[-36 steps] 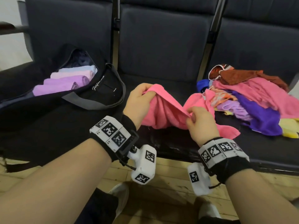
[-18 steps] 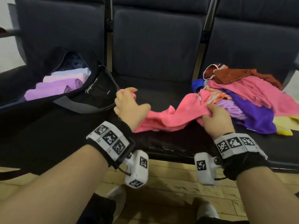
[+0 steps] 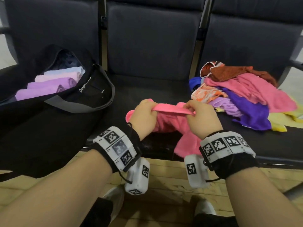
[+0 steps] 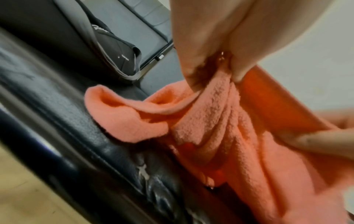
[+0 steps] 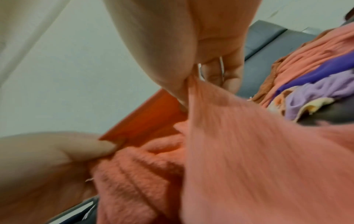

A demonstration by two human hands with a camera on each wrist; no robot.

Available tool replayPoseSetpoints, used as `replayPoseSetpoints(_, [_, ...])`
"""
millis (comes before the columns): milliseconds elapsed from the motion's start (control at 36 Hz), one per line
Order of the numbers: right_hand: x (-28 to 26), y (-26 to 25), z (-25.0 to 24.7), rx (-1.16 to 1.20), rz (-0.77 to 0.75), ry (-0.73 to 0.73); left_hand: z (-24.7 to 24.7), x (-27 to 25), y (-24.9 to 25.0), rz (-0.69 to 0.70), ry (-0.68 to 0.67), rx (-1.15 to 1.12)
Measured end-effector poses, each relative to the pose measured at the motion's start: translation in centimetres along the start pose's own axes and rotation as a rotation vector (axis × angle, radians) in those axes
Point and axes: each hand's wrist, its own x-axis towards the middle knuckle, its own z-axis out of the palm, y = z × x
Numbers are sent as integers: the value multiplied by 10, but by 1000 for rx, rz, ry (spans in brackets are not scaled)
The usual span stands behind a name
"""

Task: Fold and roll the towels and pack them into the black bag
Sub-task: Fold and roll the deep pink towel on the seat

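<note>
Pink terry cloth is stretched between the two hands over the middle seat (image 3: 147, 89) of the bench. The pink towel (image 3: 170, 122) is pinched along one edge: the left hand (image 3: 144, 117) is curled round its left end, the right hand (image 3: 203, 118) nips its right end between thumb and fingers. In the left wrist view the fingers (image 4: 193, 60) are seen bunched on gathered folds, and in the right wrist view a single thin edge is held by the fingertips (image 5: 178, 84). The held edge is drawn taut and runs left to right, across the person; the rest of the cloth hangs in loose folds onto the seat and spills over its front edge.

The black bag (image 3: 54, 115) lies open on the left seat, well to the left of the hands, with several rolled towels (image 3: 49, 84) packed side by side inside. A loose pile of towels (image 3: 242, 99) rests on the right seat, just beyond the right hand.

Judged from this, the towel is not yet spread or folded. The seat just beyond the hands offers a place for laying it flat, long axis left to right. The left hand is the nearer one to the bag for the later packing.
</note>
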Motion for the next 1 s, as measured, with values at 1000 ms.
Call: replayPoseSetpoints(1000, [-3, -19, -15, 653, -83, -529, -34, 6, -3, -104, -14, -488])
